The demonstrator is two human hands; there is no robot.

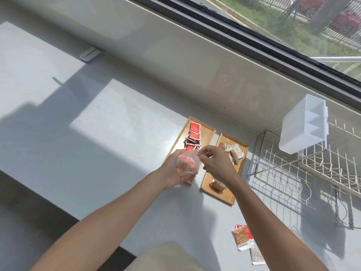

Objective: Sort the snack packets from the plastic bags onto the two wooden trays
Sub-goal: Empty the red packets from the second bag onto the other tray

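Crinkled clear plastic bag (186, 163) cupped in left hand (175, 169).

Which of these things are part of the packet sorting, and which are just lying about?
In the job: clear plastic bag in the left hand; right hand; red-packet wooden tray; brown-packet wooden tray; loose packets.
Lying about: white wire dish rack; white plastic divided box.

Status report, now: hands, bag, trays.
Left hand cradles plastic bag; right hand pinches its top. Red packets on left tray, brown packets on right tray. Loose packets unsorted.
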